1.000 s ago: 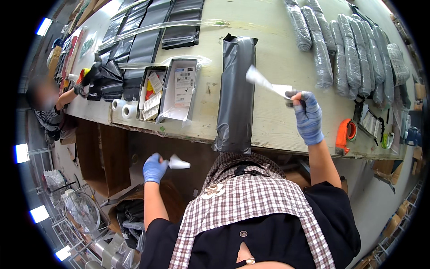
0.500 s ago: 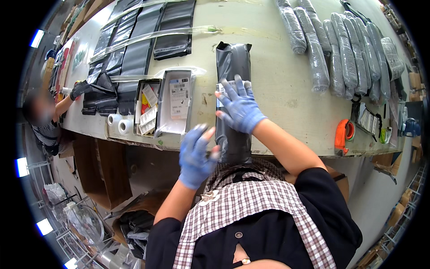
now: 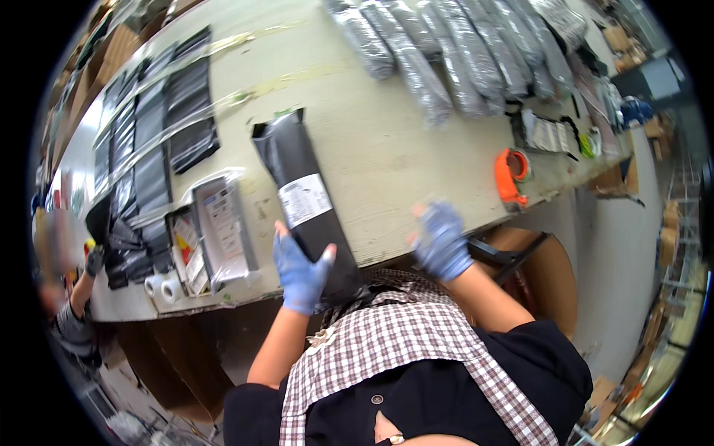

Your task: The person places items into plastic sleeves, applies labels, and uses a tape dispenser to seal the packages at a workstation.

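While the black parcel (image 3: 332, 232) lies slantwise on the tabletop (image 3: 394, 160), white label (image 3: 305, 199) upward, the left hand (image 3: 300, 271), spread wide, overlaps the parcel's near left edge; the right hand (image 3: 444, 239), blurred, hangs half-spread, seemingly empty, right of the parcel. Even palm pressure should best smooth the label.

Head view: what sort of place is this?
Likely a packing station in a workshop or warehouse: a black parcel with a white label, plastic-wrapped grey rolls and black plastic bags lie on one worktable.
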A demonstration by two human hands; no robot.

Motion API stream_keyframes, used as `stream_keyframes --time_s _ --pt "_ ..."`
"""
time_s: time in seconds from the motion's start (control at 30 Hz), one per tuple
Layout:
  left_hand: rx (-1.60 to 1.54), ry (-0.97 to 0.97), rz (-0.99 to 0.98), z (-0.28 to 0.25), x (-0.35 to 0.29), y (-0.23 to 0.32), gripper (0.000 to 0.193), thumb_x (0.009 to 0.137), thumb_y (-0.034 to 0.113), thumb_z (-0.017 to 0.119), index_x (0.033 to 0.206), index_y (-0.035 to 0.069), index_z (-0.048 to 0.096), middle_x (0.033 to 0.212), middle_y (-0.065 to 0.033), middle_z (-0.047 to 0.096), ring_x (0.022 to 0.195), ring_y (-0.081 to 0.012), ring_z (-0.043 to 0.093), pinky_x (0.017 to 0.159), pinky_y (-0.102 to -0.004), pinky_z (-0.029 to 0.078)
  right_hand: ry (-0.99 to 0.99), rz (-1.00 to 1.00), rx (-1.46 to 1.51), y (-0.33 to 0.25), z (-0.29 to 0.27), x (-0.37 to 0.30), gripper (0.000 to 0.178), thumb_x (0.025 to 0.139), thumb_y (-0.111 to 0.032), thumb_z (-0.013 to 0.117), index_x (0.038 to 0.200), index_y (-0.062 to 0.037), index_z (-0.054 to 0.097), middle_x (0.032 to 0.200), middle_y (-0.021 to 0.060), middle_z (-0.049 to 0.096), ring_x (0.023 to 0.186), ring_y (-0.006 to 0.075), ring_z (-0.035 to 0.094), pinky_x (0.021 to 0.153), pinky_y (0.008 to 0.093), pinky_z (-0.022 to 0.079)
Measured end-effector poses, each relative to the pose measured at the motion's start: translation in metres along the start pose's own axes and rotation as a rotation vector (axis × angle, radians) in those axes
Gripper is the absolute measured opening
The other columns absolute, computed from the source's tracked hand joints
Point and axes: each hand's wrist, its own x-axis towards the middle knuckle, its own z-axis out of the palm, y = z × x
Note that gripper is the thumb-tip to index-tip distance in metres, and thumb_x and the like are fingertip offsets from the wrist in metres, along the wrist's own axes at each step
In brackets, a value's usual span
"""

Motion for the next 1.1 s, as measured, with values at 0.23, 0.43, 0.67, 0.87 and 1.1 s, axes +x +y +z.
stream_keyframes --time_s 0.23,0.43,0.67,0.87,1.1 --pt "-0.21 -0.222 -0.093 0.009 -0.077 0.01 0.127 0.067 0.027 0.087 0.154 -0.008 0.002 0.148 -0.0299 0.033 0.134 -0.0388 0.04 0.113 -0.0394 0.033 -0.3 0.834 -0.563 0.167 -0.086 0.046 0.064 0.079 -0.055 0.068 0.128 -0.014 0.062 0.115 0.015 0.067 0.12 0.0291 0.055 0.104 0.0506 0.036" --pt "0.206 0.091 0.155 -0.002 -0.112 0.028 0.116 0.071 0.038 0.087 0.155 -0.001 0.016 0.14 -0.0252 0.04 0.125 -0.0313 0.048 0.105 -0.0394 0.04 0.22 0.647 1.116 0.096 -0.063 -0.019 0.031 0.089 -0.02 0.073 0.113 -0.004 0.065 0.103 0.0062 0.069 0.088 0.0164 0.066 0.078 0.0322 0.054" --pt "-0.837 -0.745 -0.042 -0.012 -0.096 0.084 0.055 0.085 0.029 0.08 0.126 0.002 0.057 0.118 -0.0067 0.062 0.108 -0.0129 0.058 0.096 -0.031 0.048 0.237 0.805 2.107 -0.054 -0.044 -0.058 0.052 0.095 -0.042 0.063 0.127 -0.0019 0.052 0.112 0.0162 0.065 0.099 0.0266 0.067 0.088 0.0396 0.056" --pt "-1.073 -0.746 -0.206 -0.002 -0.108 0.069 0.016 0.091 0.013 0.073 0.101 0.004 0.065 0.095 0.0011 0.066 0.088 -0.0074 0.06 0.083 -0.0246 0.051 0.338 0.798 2.049 -0.102 -0.039 -0.086 0.053 0.096 -0.044 0.06 0.126 -0.0012 0.052 0.111 0.0168 0.065 0.099 0.0268 0.067 0.088 0.0399 0.056" --pt "-0.973 -0.697 -0.26 -0.037 -0.124 -0.024 0.01 0.092 0.009 0.069 0.086 0.005 0.062 0.087 -0.0042 0.069 0.078 -0.0084 0.061 0.073 -0.0253 0.049 0.895 0.995 1.836 -0.065 0.0 -0.099 0.04 0.093 -0.038 0.065 0.115 -0.0043 0.06 0.105 0.0111 0.067 0.093 0.0246 0.068 0.084 0.0387 0.057"
